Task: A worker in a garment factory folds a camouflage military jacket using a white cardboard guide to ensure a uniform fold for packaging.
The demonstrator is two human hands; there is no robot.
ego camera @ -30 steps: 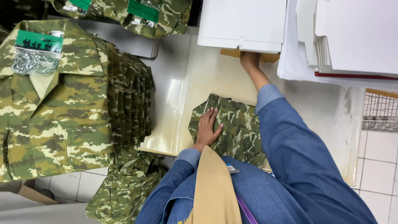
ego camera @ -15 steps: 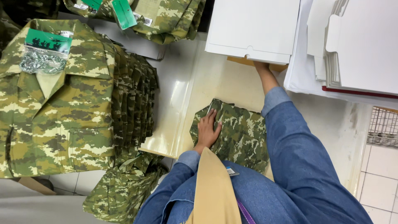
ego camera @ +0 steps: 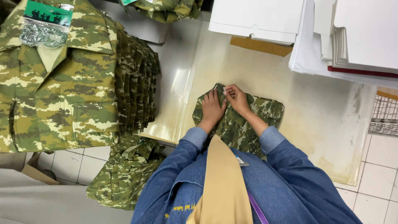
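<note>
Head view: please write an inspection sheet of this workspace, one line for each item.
Surface: pale worktable, stained, glossy at its left part.
Job's things: camouflage garment lying flat on the table.
Clutter: stack of folded camouflage shirts at left; white cardboard sheets and a pile of white boxes at the top.
Grippers: left hand and right hand both rest on the garment's upper edge; fingers pinch the cloth.
Cables: nothing seen.
Surroundings: white tiled floor; wire basket at right.
</note>
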